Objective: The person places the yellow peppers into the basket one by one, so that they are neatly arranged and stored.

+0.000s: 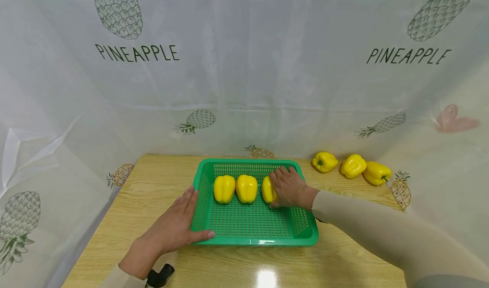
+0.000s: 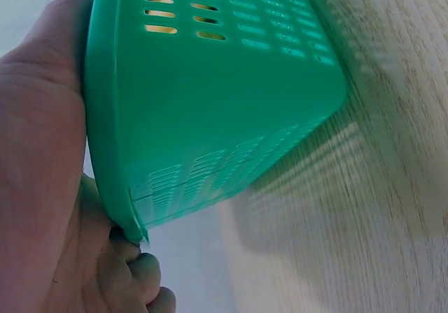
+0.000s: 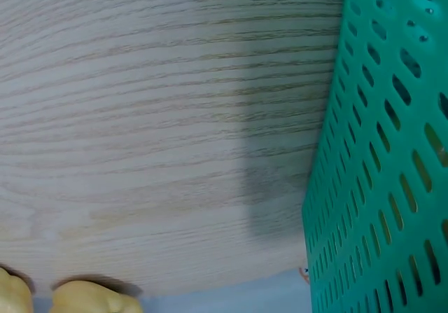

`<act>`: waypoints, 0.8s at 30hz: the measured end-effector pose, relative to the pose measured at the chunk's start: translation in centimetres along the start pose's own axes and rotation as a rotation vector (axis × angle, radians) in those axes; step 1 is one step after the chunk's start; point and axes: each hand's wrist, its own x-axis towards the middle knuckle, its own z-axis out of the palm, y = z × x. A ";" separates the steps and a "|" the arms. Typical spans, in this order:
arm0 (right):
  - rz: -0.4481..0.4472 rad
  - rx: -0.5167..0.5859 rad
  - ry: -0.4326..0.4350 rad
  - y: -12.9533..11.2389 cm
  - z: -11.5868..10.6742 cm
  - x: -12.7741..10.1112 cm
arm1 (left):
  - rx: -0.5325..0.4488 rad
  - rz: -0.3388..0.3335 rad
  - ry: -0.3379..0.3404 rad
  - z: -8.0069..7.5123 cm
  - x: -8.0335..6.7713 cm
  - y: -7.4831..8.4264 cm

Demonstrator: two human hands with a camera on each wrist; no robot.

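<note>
A green plastic basket [image 1: 250, 241] with slotted walls stands on the wooden table. Inside it are a yellow bell pepper [image 1: 224, 189] at the left and a second yellow bell pepper [image 1: 246, 189] beside it. My right hand [image 1: 288, 188] grips a third yellow bell pepper [image 1: 268, 190] over the basket's right part, fingers at its far side and thumb at its near side. My left hand [image 1: 173, 224] rests on the basket's left rim with fingers extended and the thumb over the front left corner. The left wrist view shows that hand [image 2: 42, 159] against the rim.
Three more yellow bell peppers lie on the table at the back right: one pepper [image 1: 325, 162] apart, one pepper [image 1: 353, 166] next to another pepper [image 1: 377, 173]. A pineapple-printed curtain [image 1: 244, 80] hangs behind. A black object [image 1: 160, 275] shows at my left wrist.
</note>
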 end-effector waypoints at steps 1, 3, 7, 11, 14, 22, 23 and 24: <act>-0.001 0.002 0.005 0.0 0.0 0.0 | 0.002 0.000 0.000 0.0 0.0 0.0; 0.000 0.003 0.009 0.0 0.0 0.0 | 0.004 -0.001 0.001 0.0 0.0 0.0; 0.002 0.004 0.016 0.0 0.0 0.1 | 0.006 0.002 0.003 0.0 0.1 -0.1; 0.011 0.009 0.016 0.0 0.1 0.1 | 0.007 0.012 0.006 0.0 0.0 0.0; 0.013 0.009 0.013 0.0 0.2 0.1 | 0.007 0.015 0.006 0.0 0.0 0.0; 0.009 0.006 0.033 -0.1 0.4 -0.1 | 0.004 0.009 0.003 0.1 0.0 -0.1; 0.009 0.007 0.037 -0.1 0.4 -0.1 | 0.003 0.009 0.003 0.1 0.0 -0.1; 0.009 0.006 0.041 -0.1 0.5 -0.1 | 0.003 0.009 0.003 0.1 0.0 -0.1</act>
